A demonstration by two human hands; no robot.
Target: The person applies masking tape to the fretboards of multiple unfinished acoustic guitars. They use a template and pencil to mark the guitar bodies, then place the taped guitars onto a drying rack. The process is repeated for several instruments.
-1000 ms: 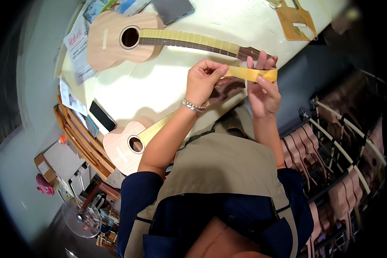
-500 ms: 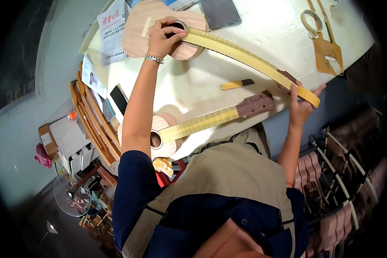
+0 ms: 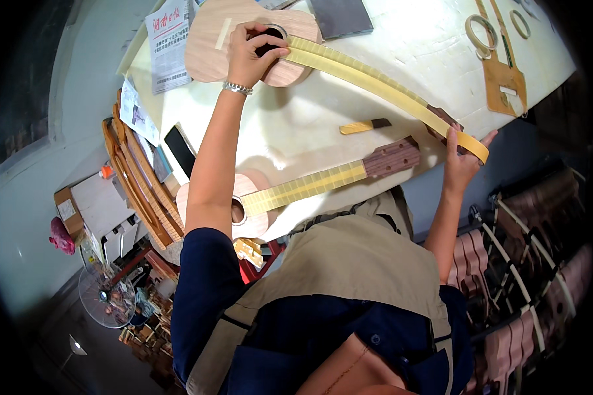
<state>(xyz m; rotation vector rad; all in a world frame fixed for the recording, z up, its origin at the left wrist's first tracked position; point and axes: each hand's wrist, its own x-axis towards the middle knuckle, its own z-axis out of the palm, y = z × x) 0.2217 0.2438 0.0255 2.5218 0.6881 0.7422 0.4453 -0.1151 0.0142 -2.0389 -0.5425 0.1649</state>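
Note:
A pale unfinished ukulele body (image 3: pixel 204 49) lies at the far side of the table, its neck running right. Thumb and fingertips of my left hand (image 3: pixel 247 59) are pinched by the soundhole, at the end of a yellow masking tape strip (image 3: pixel 362 82). This strip stretches along the fretboard, over its near side. Beyond the dark headstock (image 3: pixel 435 118), my right hand (image 3: pixel 462 161) grips the yellow masking tape roll (image 3: pixel 476 147), seen edge-on. Closer to me, a second ukulele (image 3: pixel 306 191) has tape covering its fretboard; my left forearm hides part of its body.
A yellow-handled short blade (image 3: pixel 364 127) lies between the ukuleles. Tape rings (image 3: pixel 481 34) and a brown wooden template (image 3: pixel 504 82) sit at right. At left are a phone (image 3: pixel 180 150), newspaper (image 3: pixel 170 49) and several curved wooden pieces (image 3: pixel 138 178). A rack of wooden parts (image 3: pixel 507 276) stands lower right.
The tape strip has come down closer to the fretboard, and more of the far headstock shows beside my right hand. My left hand keeps its place by the soundhole.

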